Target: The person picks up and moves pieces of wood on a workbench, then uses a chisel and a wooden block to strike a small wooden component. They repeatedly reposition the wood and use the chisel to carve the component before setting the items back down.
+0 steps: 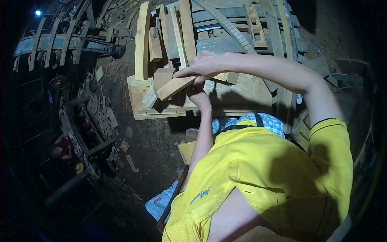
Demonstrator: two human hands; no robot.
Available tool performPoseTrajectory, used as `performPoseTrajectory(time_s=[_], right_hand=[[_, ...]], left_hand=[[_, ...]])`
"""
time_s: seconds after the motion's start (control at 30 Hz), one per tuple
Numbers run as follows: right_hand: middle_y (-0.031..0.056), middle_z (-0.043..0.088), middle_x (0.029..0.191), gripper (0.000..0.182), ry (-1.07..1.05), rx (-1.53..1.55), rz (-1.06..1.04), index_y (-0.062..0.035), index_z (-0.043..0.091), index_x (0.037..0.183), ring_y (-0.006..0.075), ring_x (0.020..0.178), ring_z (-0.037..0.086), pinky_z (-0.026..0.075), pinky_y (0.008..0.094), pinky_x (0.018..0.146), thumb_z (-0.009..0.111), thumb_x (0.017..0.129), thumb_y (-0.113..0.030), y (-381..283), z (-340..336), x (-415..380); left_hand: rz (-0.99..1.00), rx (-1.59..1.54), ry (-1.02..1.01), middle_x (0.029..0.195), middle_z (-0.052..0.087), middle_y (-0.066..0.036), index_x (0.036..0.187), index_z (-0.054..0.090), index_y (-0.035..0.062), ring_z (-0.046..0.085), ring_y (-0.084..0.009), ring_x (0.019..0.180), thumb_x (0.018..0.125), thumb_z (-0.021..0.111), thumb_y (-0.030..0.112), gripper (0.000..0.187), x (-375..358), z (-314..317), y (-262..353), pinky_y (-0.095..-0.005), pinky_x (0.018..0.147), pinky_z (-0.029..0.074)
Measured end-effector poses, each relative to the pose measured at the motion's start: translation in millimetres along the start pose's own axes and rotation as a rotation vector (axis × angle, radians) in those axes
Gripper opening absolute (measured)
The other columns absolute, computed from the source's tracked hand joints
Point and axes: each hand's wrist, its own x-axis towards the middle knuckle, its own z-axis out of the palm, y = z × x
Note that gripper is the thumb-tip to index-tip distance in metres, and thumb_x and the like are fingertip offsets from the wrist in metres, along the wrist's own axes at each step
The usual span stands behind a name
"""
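Note:
A short wooden block [176, 87] is held at an angle over the near left part of a wooden workbench [250, 94]. From above, my right hand [206, 66] grips its far end, with the index finger stretched along the top face. Close beneath that end is my left hand [199, 99], its fingers curled against the underside and partly hidden by the block. Another wooden block [163, 76] sits just behind the held one. A paler wood piece [150, 98] lies beside it, at the bench's left end.
Several long boards [142, 40] lie across the far side of the bench. A slotted wood piece [255, 26] and a curved segmented strip [225, 24] are farther back. Wood scraps [109, 115] litter the floor at left, where another person [63, 148] is dimly visible near a wooden frame [74, 129].

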Motion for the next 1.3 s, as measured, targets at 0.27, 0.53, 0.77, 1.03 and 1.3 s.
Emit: performPoseTrajectory(time_s=[0.27,0.53,0.77,1.03,1.3], right_hand=[[0.0141,0.061,0.083,0.071,0.027,0.001,-0.088,-0.0330,0.033,0.137,0.0304,0.083,0.061,0.047,0.0424,0.068,0.067,0.075,-0.028,5,14,6],[0.0127,0.062,0.084,0.070,0.183,0.096,-0.106,-0.0315,0.036,0.136,0.0314,0.081,0.062,0.047,0.0432,0.066,0.067,0.074,-0.033,12,20,13],[0.0131,0.061,0.086,0.068,0.070,0.074,-0.077,-0.0287,0.035,0.137,0.0307,0.083,0.062,0.047,0.0441,0.067,0.066,0.076,-0.032,-6,0,7],[0.0127,0.062,0.089,0.070,0.016,0.088,-0.133,-0.0310,0.034,0.137,0.0313,0.085,0.061,0.047,0.0428,0.071,0.066,0.076,-0.034,-15,1,11],[0.0163,0.062,0.083,0.068,-0.084,-0.176,-0.172,-0.0316,0.035,0.136,0.0326,0.084,0.061,0.048,0.0421,0.069,0.066,0.075,-0.035,0,-2,36]], left_hand=[[-0.024,-0.561,0.110,0.118,0.047,-0.012,0.123,0.036,-0.0010,0.050,-0.0186,0.106,0.088,0.055,0.005,0.040,-7,8,-25,-0.0321,0.086,0.048],[-0.244,-0.632,0.247,0.114,0.053,-0.011,0.123,0.039,0.0004,0.054,-0.0168,0.092,0.087,0.061,0.021,0.047,-9,6,-22,-0.0283,0.078,0.047],[-0.117,-0.729,0.283,0.112,0.053,-0.006,0.117,0.049,-0.0002,0.054,-0.0146,0.094,0.088,0.060,0.019,0.037,-13,11,-14,-0.0287,0.080,0.047],[-0.125,-0.637,0.165,0.120,0.047,-0.011,0.123,0.038,-0.0020,0.047,-0.0186,0.111,0.090,0.054,0.013,0.040,-11,10,-8,-0.0327,0.096,0.040],[-0.362,-0.389,0.210,0.112,0.054,-0.012,0.113,0.050,-0.0064,0.051,-0.0168,0.098,0.088,0.061,0.019,0.037,-14,0,-5,-0.0296,0.082,0.045]])
